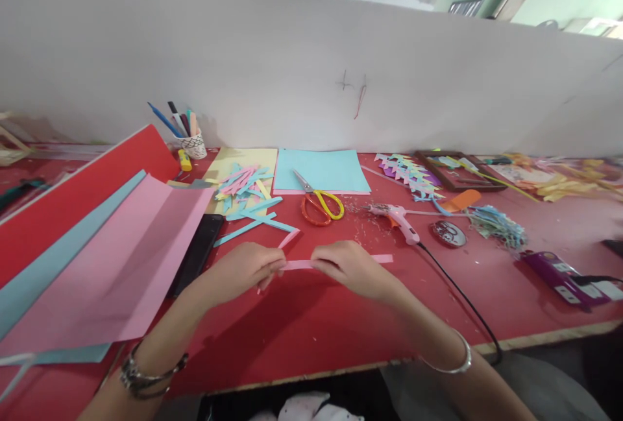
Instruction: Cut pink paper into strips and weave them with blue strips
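Note:
A pink paper strip (pixel 298 264) is stretched level between my two hands, above the red tabletop. My left hand (pixel 250 266) pinches it near its left part, fingers closed. My right hand (pixel 348 266) grips it further along, and the strip's free end sticks out to the right beyond the knuckles. Just past my left hand lie loose blue paper strips (pixel 250 229) and a heap of pink, blue and yellow strips (pixel 243 184). Scissors (pixel 322 205) with red and yellow handles rest beyond my hands, their blades on a light blue paper sheet (pixel 326 171).
A pink glue gun (pixel 398 218) with a black cord lies to the right, near a round tin (pixel 448 233) and a purple power strip (pixel 559 277). Large pink sheets (pixel 121 265) lean at the left over a black phone-like slab (pixel 199 252). A pen cup (pixel 193 145) stands behind.

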Motion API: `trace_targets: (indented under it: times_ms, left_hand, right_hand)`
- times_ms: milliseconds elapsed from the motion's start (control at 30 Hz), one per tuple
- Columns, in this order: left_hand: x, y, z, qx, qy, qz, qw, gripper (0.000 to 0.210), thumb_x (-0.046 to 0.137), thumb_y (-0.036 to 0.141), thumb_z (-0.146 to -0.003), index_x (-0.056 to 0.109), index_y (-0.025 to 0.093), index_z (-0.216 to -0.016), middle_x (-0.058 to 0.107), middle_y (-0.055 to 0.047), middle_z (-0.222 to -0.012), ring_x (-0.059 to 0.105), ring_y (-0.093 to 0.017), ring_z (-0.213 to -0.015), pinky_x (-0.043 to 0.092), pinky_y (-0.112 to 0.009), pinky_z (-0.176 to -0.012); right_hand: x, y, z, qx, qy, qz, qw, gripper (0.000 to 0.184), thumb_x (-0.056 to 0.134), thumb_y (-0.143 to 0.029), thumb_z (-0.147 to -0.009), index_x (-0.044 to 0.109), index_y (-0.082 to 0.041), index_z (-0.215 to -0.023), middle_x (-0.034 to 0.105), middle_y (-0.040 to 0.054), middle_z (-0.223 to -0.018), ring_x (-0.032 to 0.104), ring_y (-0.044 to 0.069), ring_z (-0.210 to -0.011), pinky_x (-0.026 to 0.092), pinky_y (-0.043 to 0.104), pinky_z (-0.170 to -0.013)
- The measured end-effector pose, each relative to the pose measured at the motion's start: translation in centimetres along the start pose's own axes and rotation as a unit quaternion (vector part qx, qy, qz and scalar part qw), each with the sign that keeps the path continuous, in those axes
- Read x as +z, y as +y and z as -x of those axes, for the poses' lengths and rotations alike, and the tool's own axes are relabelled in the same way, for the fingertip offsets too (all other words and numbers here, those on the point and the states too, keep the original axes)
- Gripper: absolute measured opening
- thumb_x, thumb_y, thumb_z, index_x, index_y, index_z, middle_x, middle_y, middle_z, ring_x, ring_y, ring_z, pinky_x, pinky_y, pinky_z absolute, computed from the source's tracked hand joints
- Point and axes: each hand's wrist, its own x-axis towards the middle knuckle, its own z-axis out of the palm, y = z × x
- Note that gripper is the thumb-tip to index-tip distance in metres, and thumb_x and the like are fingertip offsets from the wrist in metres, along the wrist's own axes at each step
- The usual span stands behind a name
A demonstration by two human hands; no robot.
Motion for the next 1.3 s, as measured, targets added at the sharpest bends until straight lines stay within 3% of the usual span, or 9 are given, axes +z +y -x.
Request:
trace_targets:
  times_ms: [133,333,533,700,767,867,1000,1100,1300]
  left_hand:
    - [-0.9,-2.2,1.6,-0.019,0.067,-0.022,0.997,0.04,0.029,0.042,-0.085,0.033,0.02,-0.052,0.04,0.005,-0.044,0.04,-0.01,-0.041,0.027,-0.022,-0.046]
    - [-1.3,-3.8,1.6,-0.105,0.257,0.076,0.958,0.027,0.031,0.038,-0.085,0.047,0.02,-0.071,0.042,0.007,-0.046,0.042,-0.01,-0.042,0.034,-0.022,-0.046]
    - [1.2,-1.5,-2.8,0.036,0.197,0.309,0.93,0.047,0.046,0.046,-0.075,0.043,0.015,-0.11,0.048,0.006,-0.065,0.044,-0.007,-0.048,0.041,-0.024,-0.054]
    - [1.2,-0.5,-4.9,0.033,0.23,0.377,0.897,0.042,0.044,0.053,-0.075,0.053,0.016,-0.091,0.03,0.009,-0.05,0.029,-0.007,-0.043,0.029,-0.022,-0.044]
    - [1.0,-0.6,-5.2,0.021,0.232,0.382,0.894,0.04,0.046,0.054,-0.074,0.054,0.016,-0.082,0.026,0.009,-0.047,0.026,-0.006,-0.042,0.023,-0.021,-0.042]
    - [1.2,-0.8,-5.6,0.017,0.219,0.377,0.9,0.039,0.045,0.055,-0.073,0.052,0.016,-0.074,0.028,0.009,-0.045,0.027,-0.006,-0.04,0.022,-0.021,-0.041]
    - [2.5,-0.7,-6.4,0.018,0.173,0.365,0.915,0.036,0.047,0.052,-0.072,0.05,0.017,-0.066,0.035,0.009,-0.042,0.03,-0.006,-0.038,0.022,-0.02,-0.04]
    - [3.7,-0.5,-7.0,0.027,0.134,0.356,0.925,0.036,0.049,0.053,-0.07,0.048,0.017,-0.062,0.038,0.008,-0.04,0.031,-0.006,-0.037,0.023,-0.02,-0.039]
    - [4.9,-0.9,-7.4,0.034,0.111,0.346,0.931,0.035,0.048,0.052,-0.07,0.049,0.018,-0.065,0.039,0.009,-0.04,0.033,-0.006,-0.036,0.026,-0.02,-0.04]
  right_hand:
    - [-1.2,1.7,1.8,0.02,0.02,-0.084,0.996,0.029,0.037,-0.029,-0.088,0.048,-0.016,-0.064,0.046,-0.0035,-0.057,0.039,0.007,-0.053,0.026,0.02,-0.052]
    - [-1.9,2.9,3.8,0.107,0.105,-0.242,0.959,0.03,0.04,-0.037,-0.083,0.038,-0.018,-0.06,0.037,-0.0055,-0.051,0.033,0.007,-0.046,0.026,0.02,-0.046]
    - [2.5,1.2,2.5,0.137,0.119,-0.547,0.817,0.034,0.045,-0.052,-0.077,0.038,-0.02,-0.067,0.04,-0.0078,-0.047,0.033,0.006,-0.038,0.028,0.019,-0.04]
    - [5.0,-0.5,2.0,0.138,0.059,-0.629,0.762,0.03,0.047,-0.047,-0.078,0.041,-0.019,-0.068,0.043,-0.0078,-0.046,0.039,0.005,-0.038,0.034,0.02,-0.044]
    - [4.9,-0.6,2.2,0.134,0.013,-0.624,0.77,0.031,0.045,-0.048,-0.078,0.043,-0.018,-0.069,0.047,-0.0063,-0.047,0.043,0.006,-0.039,0.036,0.021,-0.046]
    - [3.8,-0.1,2.0,0.12,-0.002,-0.548,0.828,0.031,0.044,-0.048,-0.078,0.046,-0.017,-0.075,0.055,-0.0017,-0.058,0.053,0.01,-0.051,0.041,0.025,-0.056]
    - [2.0,1.1,-0.1,0.144,0.167,-0.388,0.895,0.025,0.049,-0.042,-0.073,0.046,-0.018,-0.08,0.052,-0.0012,-0.073,0.051,0.01,-0.064,0.041,0.027,-0.065]
    - [1.2,2.1,-2.4,0.155,0.238,-0.315,0.906,0.023,0.056,-0.037,-0.067,0.041,-0.02,-0.072,0.047,-0.0039,-0.069,0.045,0.009,-0.061,0.038,0.025,-0.06]
    - [1.2,3.0,-4.8,0.14,0.134,-0.423,0.885,0.024,0.054,-0.039,-0.067,0.042,-0.019,-0.062,0.041,-0.0075,-0.054,0.04,0.007,-0.049,0.034,0.022,-0.05]
